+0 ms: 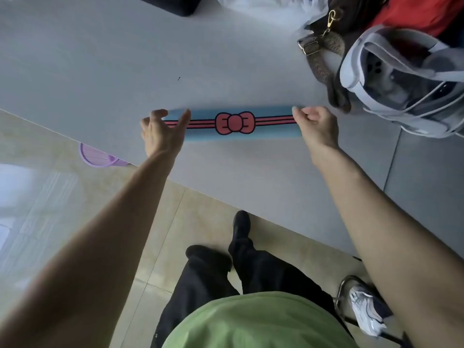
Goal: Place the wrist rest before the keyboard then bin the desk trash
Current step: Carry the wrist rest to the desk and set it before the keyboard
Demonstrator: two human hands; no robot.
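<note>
Forearms extend from the near edge over the grey desk (100, 71). Left hand (160, 133), fingers spread open, covers the left end of the blue wrist rest (236, 123). Right hand (315, 126) pinches the right end. The rest spans between both hands, over the desk. Beyond: brown bag (326, 54).

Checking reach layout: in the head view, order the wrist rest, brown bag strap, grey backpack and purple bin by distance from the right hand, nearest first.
From the right hand:
1. wrist rest, its right end in the fingers.
2. brown bag strap, just beyond, up-right on the table.
3. grey backpack, farther right.
4. purple bin, far left, under the table edge.
</note>
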